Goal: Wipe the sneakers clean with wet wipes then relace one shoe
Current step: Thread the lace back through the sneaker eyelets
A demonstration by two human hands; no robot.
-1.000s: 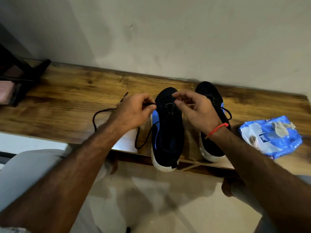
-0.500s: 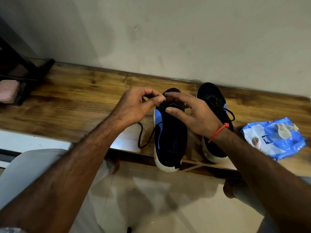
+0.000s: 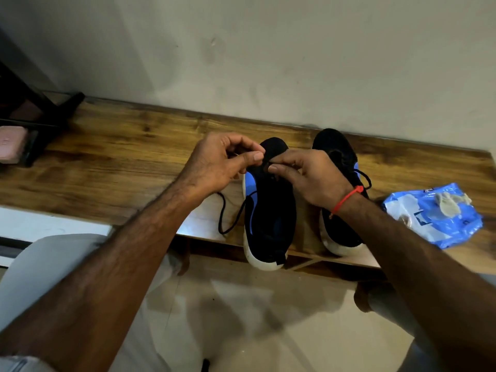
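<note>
Two black sneakers with blue sides and white soles stand side by side on a wooden bench (image 3: 107,162), toes toward the wall. Over the toe end of the left sneaker (image 3: 269,218) my left hand (image 3: 214,167) and my right hand (image 3: 311,178) meet, fingertips almost touching. Both pinch the black lace (image 3: 228,218) near the front eyelets. A loose loop of that lace hangs off the shoe's left side onto the bench. The right sneaker (image 3: 341,234) is partly hidden behind my right wrist, its lace showing at its right side.
A blue and white wet-wipes pack (image 3: 434,216) with a crumpled used wipe (image 3: 448,204) on top lies on the bench at the right. A dark frame (image 3: 48,116) and a pink block (image 3: 12,143) sit at the far left. My knees are below the bench edge.
My left hand has drawn in from the shoe's left side to its toe end, taking up the lace that trailed across the bench. My right hand shifted slightly forward to meet it.
</note>
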